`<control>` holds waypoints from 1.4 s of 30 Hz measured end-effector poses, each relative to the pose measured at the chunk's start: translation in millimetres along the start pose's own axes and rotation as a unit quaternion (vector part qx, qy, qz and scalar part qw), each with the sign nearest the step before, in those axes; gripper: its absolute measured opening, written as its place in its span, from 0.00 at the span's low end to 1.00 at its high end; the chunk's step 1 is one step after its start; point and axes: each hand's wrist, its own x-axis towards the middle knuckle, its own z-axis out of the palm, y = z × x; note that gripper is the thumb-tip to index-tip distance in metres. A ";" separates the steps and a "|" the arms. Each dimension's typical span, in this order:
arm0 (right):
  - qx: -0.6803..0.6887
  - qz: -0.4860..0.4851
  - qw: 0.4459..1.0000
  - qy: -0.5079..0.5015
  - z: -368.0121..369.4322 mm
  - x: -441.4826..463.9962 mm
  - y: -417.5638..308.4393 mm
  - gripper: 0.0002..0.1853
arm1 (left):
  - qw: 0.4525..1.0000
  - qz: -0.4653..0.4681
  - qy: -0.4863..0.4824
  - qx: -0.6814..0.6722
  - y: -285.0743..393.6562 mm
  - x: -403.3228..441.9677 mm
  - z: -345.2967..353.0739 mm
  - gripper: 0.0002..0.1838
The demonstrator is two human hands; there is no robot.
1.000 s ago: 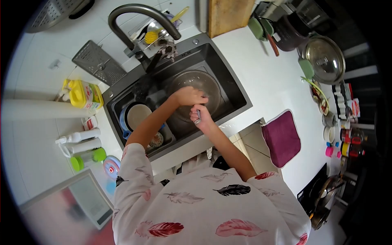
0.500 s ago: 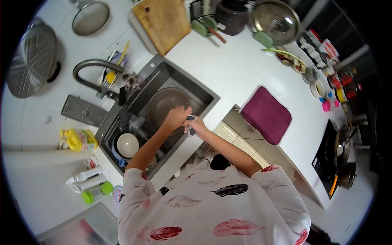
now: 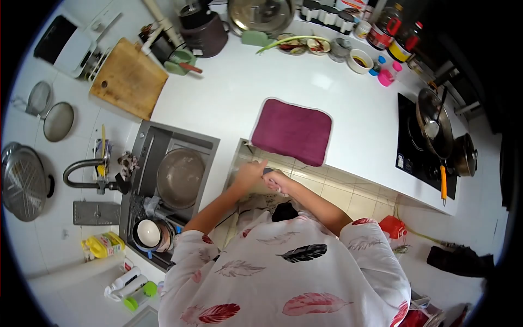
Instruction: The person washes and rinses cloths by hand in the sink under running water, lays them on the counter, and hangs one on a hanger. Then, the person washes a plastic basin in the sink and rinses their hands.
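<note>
My left hand (image 3: 251,173) and my right hand (image 3: 277,181) are close together over the floor gap, in front of the counter corner. A small dark grey object (image 3: 267,171), too small to name, shows at the top of my right fist, whose fingers wrap round it. The left fingers are bunched beside it; what they hold, if anything, is hidden. Just beyond both hands lies a purple cloth (image 3: 292,132) on the counter. To the left, a large round bowl (image 3: 181,178) sits in the dark sink (image 3: 211,155), with a white bowl (image 3: 149,233) in the lower basin.
A faucet (image 3: 87,170) stands behind the sink. The white counter (image 3: 218,98) turns toward a black stove (image 3: 411,147) with a pan (image 3: 434,122) at the right. A wooden cutting board (image 3: 128,79) leans at the back left. Bottles and small bowls line the far edge.
The view has swung right, toward the purple cloth and stove. My hands have left the sink area and are now beside the counter corner, still close together.
</note>
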 end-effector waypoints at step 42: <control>-0.457 -0.578 0.494 0.462 -81.0 -299.3 -97.5 0.06 | 0.813 0.135 -0.184 -0.536 229.1 151.1 -22.8 0.24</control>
